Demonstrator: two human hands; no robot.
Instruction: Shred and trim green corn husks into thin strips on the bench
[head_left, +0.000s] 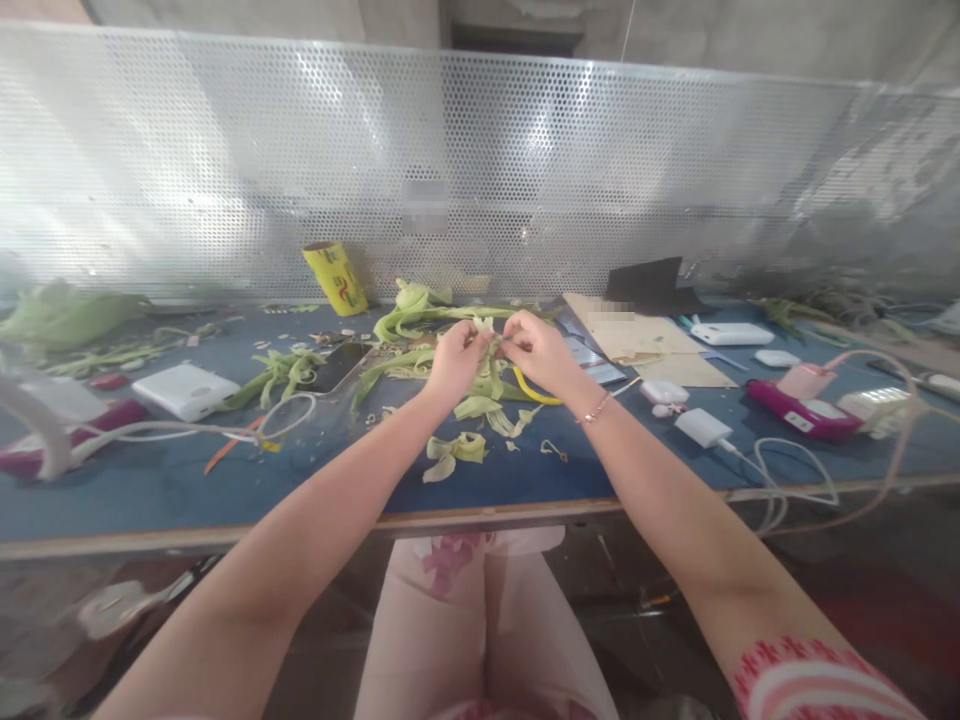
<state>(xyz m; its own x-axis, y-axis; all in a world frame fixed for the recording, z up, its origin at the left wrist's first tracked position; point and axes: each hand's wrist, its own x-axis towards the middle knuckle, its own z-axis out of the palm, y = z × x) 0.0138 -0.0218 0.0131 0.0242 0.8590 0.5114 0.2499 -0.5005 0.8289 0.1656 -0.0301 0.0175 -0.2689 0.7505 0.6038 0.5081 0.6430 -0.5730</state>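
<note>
Leaf-like strips (491, 385), pale green and curling, lie in a loose tangle at the center of the frame, where a seated person works over a blue tabletop (540, 485). Some strips are long and folded, others short and ruffled, their tones running from soft green to cream. The left hand (456, 355) pinches a pale piece (485, 325) between thumb and fingers just above the tangle; the right hand (538, 352), fingers drawn narrow, meets it at the right edge, though whether it grips cannot be told. Curled scraps (454, 455) lie just below, nearer the tabletop's front edge.

At upper left of center, a yellow tube (336, 278) leans with its hollow end up, its red and dark print too blurred to read. Pixelated patches cover parts of the panel and of the dark sheet (651, 283) at right.

Perforated metal forms the shiny panel (480, 130) across the upper frame. Tan sheets (637, 340) lie flat right of center. Smooth, rounded plastic marks the white block (184, 390) at left and the white charger (703, 427) at right, its cable looping.
</note>
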